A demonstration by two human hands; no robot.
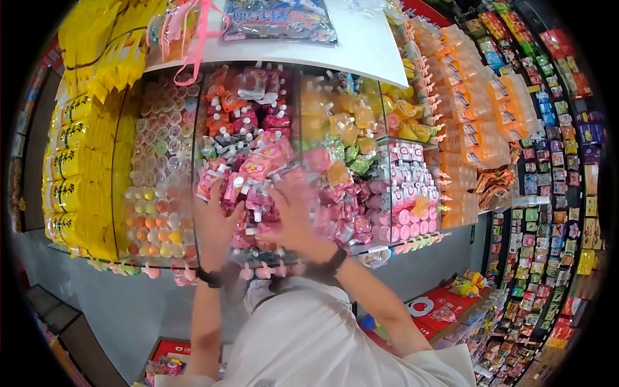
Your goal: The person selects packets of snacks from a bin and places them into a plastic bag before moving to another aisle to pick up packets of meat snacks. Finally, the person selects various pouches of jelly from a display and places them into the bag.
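Observation:
Both of my hands reach into a clear-fronted bin heaped with pink spouted jelly pouches (258, 161). My left hand (216, 222) lies on the left side of the heap, back toward me, fingers buried among the pouches. My right hand (293, 219) is blurred by motion and digs into the middle of the same heap. Each wrist wears a dark band. The pouches hide the fingertips of both hands, so I cannot see whether either one grips a pouch.
Left of the bin are small jelly cups (158, 168) and yellow packs (84, 148). To the right sit yellow and green pouches (348, 129), pink bottles (406, 187) and orange bottles (477, 109). A white shelf top (367, 45) runs above. Snack racks (548, 193) line the right aisle.

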